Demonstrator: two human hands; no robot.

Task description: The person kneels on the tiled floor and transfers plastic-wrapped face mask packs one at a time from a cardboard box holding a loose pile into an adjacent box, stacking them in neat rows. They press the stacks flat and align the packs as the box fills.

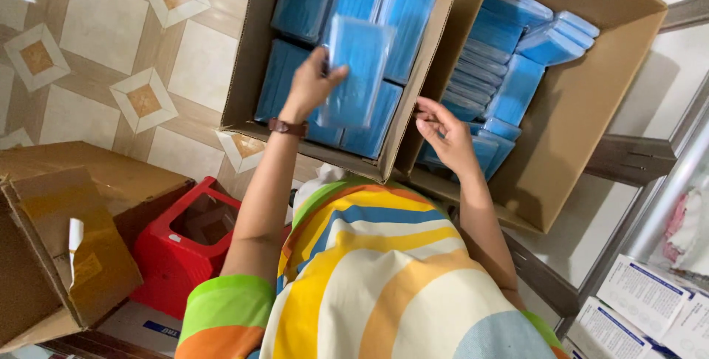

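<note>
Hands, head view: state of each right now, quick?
Left hand: closed on a blue packet, held over the left cardboard box.
Right hand: open, empty, fingers at the flap between the boxes.

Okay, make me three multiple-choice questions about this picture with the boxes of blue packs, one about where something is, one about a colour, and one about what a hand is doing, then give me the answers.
1. Where is the red plastic stool?
A. On the floor, between the person's left arm and the brown box at lower left
B. Inside the right cardboard box
C. On the metal shelf at right

2. What colour are the packs in the two open boxes?
A. Green
B. Blue
C. White

3. What is the left hand doing?
A. Resting flat on the floor
B. Holding one blue pack above the left cardboard box
C. Gripping the stool

Answers:
1 A, the stool stands on the floor at lower left.
2 B, every pack in both boxes is blue.
3 B, the left fingers hold a pack raised over the rows, while the right hand is empty at the right cardboard box.
</note>
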